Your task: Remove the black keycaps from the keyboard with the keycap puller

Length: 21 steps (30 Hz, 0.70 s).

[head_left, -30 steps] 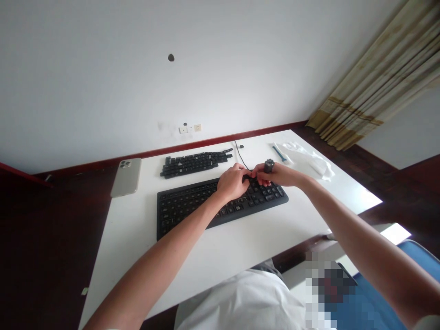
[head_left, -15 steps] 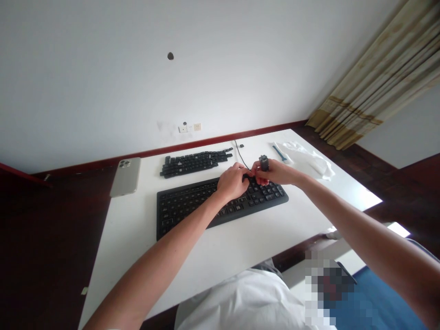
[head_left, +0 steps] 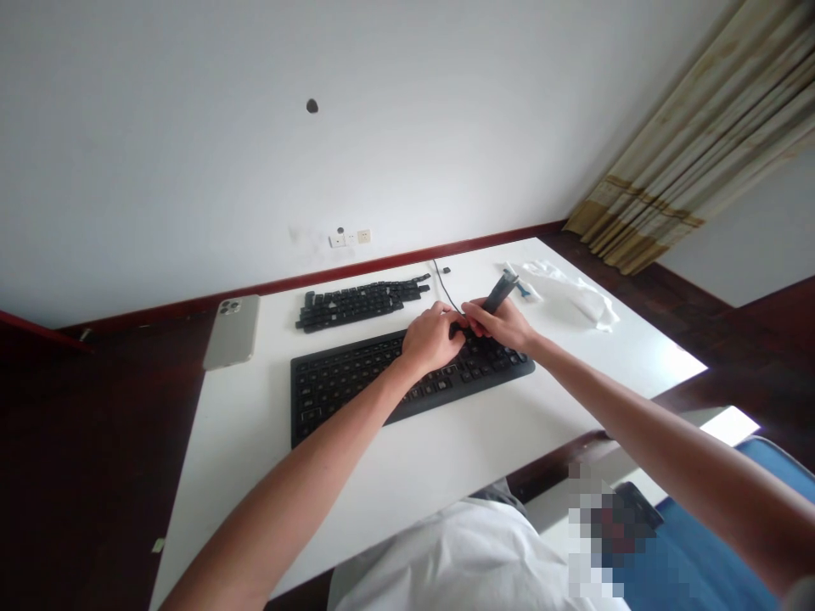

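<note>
A black keyboard (head_left: 362,373), with keycaps off much of its left and middle part, lies on the white table. My left hand (head_left: 433,339) rests over its far edge, fingers bent and the thumb on the keys side. My right hand (head_left: 500,322) is closed round a dark grey stick-like tool (head_left: 503,291) with a paler end pointing up and away. The tool's lower end is hidden in my fingers, so its kind is unclear. My two hands nearly touch above the right part of the keyboard. Behind it, loose black keycaps (head_left: 362,304) lie in rows.
A phone (head_left: 233,335) lies face down at the left table edge. At the back right are a blue-handled tool (head_left: 523,289) and a crumpled white plastic bag (head_left: 576,297). A thin cable (head_left: 446,284) runs to the back, near one loose keycap (head_left: 446,270).
My right hand has turned, and the tool in it now leans up and to the right, showing more of its length. My left hand has stayed on the keyboard.
</note>
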Motion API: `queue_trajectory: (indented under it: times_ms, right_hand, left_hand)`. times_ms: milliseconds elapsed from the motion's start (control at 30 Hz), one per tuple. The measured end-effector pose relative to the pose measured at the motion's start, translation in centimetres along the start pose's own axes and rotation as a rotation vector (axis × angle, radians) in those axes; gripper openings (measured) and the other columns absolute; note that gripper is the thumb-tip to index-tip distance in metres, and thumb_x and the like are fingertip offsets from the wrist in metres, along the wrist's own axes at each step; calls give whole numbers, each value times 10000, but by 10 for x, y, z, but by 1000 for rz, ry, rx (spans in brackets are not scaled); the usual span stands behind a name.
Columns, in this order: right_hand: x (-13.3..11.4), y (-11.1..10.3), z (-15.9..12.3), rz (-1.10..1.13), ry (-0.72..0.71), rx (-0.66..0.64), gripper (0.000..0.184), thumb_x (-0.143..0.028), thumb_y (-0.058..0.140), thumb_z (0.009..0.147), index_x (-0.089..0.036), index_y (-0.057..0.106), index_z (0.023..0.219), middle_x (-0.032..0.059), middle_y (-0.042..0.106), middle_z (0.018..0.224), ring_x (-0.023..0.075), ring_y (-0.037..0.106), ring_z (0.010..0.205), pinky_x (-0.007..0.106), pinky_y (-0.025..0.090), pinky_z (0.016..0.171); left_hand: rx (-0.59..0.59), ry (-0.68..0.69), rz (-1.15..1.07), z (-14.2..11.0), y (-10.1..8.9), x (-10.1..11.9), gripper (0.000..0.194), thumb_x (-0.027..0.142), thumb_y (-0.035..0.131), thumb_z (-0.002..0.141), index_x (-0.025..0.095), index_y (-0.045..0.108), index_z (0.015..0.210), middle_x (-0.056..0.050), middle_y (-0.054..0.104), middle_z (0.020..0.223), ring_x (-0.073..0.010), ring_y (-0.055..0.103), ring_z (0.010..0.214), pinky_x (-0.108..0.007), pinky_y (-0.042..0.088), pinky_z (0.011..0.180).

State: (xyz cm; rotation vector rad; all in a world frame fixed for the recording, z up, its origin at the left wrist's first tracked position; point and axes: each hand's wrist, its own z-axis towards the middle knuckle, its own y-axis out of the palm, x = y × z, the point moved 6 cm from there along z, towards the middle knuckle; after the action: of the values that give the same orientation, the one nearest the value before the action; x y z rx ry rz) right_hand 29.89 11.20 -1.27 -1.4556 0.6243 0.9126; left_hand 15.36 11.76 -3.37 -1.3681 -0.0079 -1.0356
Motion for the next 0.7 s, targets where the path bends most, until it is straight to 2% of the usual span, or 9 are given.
queue_trajectory:
  times_ms: [67, 200, 267, 367, 533, 633, 700]
  right_hand:
    - [-2, 3, 4, -25, -36, 45, 528, -541, 539, 997, -191, 546, 601, 0, 536, 560, 131, 481, 556, 298, 399, 581]
    - [2, 11, 8, 6, -57, 133, 475, -498, 576, 970, -189, 517, 614, -14, 482, 584, 126, 435, 579, 291, 361, 571]
    - [7, 12, 6, 77, -68, 197, 478, -476, 569, 970, -195, 471, 597, -21, 433, 574, 121, 403, 573, 288, 339, 556]
    - [12, 11, 2, 121, -92, 261, 477, -458, 562, 976, -194, 459, 593, -21, 413, 580, 118, 384, 576, 284, 324, 549]
    - [9, 9, -1, 97, -140, 259, 455, -445, 555, 985, -176, 538, 619, -6, 483, 599, 119, 398, 577, 278, 347, 558]
    - [8, 9, -2, 86, -140, 264, 442, -453, 562, 975, -171, 569, 635, 2, 513, 602, 127, 428, 579, 276, 357, 551]
    - [8, 9, -3, 88, -134, 269, 442, -459, 573, 962, -175, 557, 624, 4, 511, 597, 131, 434, 578, 276, 355, 541]
  left_hand:
    - [6, 11, 12, -1, 0, 1, 170, 244, 654, 943, 265, 721, 1098, -49, 663, 1195, -255, 683, 1072, -369, 581, 903]
    - [30, 43, 101, -4, 2, 5, 451, 367, 687, 955, 202, 598, 1365, -119, 635, 1315, -299, 666, 1113, -412, 574, 930]
    - [41, 73, 163, -7, 4, 8, 513, 410, 678, 970, 178, 560, 1412, -146, 593, 1410, -317, 642, 1164, -443, 551, 989]
    - [39, 104, 217, -9, 8, 11, 512, 430, 608, 1020, 187, 525, 1463, -157, 546, 1502, -326, 600, 1263, -465, 506, 1066]
    - [-14, 139, 281, -7, 17, 15, 478, 383, 482, 1074, 183, 498, 1508, -139, 473, 1613, -375, 440, 1469, -540, 428, 1150]
    - [-54, 181, 282, -3, 22, 20, 497, 341, 462, 1074, 153, 462, 1535, -135, 469, 1624, -349, 331, 1557, -527, 344, 1232]
    - [-85, 196, 277, 0, 24, 22, 503, 335, 429, 1086, 127, 444, 1543, -145, 479, 1617, -325, 339, 1560, -498, 324, 1253]
